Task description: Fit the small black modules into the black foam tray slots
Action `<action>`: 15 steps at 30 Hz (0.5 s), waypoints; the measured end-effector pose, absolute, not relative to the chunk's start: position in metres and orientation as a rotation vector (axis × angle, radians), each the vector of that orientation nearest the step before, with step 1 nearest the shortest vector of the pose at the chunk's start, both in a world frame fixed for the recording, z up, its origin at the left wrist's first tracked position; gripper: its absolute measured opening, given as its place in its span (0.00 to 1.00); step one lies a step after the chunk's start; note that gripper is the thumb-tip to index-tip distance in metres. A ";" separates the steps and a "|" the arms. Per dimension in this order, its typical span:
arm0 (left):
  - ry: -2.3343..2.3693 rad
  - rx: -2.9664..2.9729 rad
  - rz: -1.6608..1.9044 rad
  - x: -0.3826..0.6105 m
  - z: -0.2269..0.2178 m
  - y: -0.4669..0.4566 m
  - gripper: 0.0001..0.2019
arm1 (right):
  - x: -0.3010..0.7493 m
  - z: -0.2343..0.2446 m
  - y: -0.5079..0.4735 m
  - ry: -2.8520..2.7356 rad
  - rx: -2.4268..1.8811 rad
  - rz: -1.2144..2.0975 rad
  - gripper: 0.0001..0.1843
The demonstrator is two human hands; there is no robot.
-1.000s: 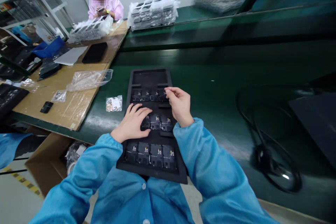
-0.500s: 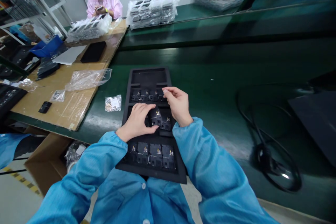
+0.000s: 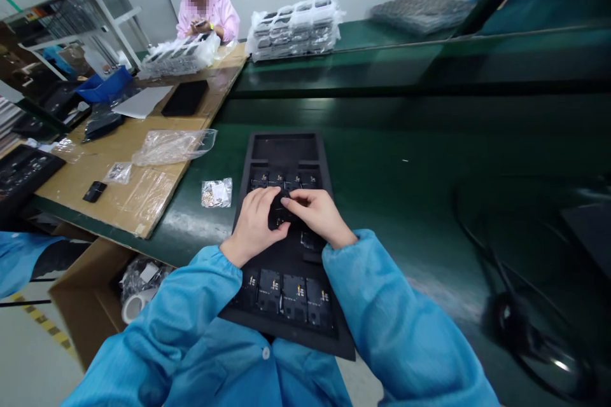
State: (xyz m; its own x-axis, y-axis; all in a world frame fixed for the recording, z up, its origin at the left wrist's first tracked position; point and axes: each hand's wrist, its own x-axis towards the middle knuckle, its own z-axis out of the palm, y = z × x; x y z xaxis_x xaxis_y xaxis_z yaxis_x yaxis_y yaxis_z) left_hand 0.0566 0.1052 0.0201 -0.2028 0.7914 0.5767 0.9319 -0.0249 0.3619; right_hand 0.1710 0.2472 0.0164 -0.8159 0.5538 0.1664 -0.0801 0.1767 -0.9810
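Observation:
A long black foam tray [image 3: 329,162] lies on the green bench in front of me, its near end over the edge toward my lap. Small black modules with gold contacts fill its near row [image 3: 289,296] and its far row [image 3: 285,179]. Over the middle row my left hand [image 3: 255,226] and my right hand [image 3: 319,216] meet. Both are closed on one black module [image 3: 277,213] lifted between their fingertips. Another module [image 3: 311,241] stays in that row under my right wrist. The tray's farthest pocket holds nothing.
A small clear bag of metal parts [image 3: 216,193] lies left of the tray. Cardboard sheets [image 3: 128,184] with plastic bags cover the bench's left side. Wrapped tray stacks [image 3: 296,25] stand at the back near a person in pink [image 3: 207,9]. Black cable [image 3: 525,305] loops at right.
My left hand has lifted a module out of the middle row. My right hand came back from the far row and closed on the same module. The camera shifted slightly.

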 end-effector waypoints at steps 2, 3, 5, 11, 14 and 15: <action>-2.028 -1.831 -1.041 0.057 0.020 0.105 0.33 | 0.171 0.016 0.248 -1.980 -0.428 1.679 0.18; -2.026 -1.824 -1.038 0.057 0.019 0.105 0.33 | 0.171 0.016 0.248 -1.988 -0.417 1.677 0.19; -2.038 -1.812 -1.022 0.056 0.019 0.105 0.33 | 0.172 0.017 0.249 -2.002 -0.401 1.670 0.19; -2.052 -1.814 -0.938 0.057 0.017 0.104 0.32 | 0.173 0.017 0.251 -2.050 -0.395 1.625 0.21; -2.102 -1.819 -0.885 0.057 0.017 0.104 0.32 | 0.173 0.016 0.251 -2.046 -0.402 1.605 0.21; -2.121 -1.819 -0.872 0.057 0.017 0.104 0.33 | 0.173 0.016 0.251 -2.045 -0.403 1.602 0.22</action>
State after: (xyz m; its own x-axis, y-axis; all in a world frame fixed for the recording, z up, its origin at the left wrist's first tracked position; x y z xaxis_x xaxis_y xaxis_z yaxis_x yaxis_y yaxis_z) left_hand 0.0571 0.1040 0.0166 -0.2134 0.8269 0.5203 0.9537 0.0609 0.2944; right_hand 0.1725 0.2508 0.0162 -0.8276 0.5218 0.2069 -0.0760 0.2611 -0.9623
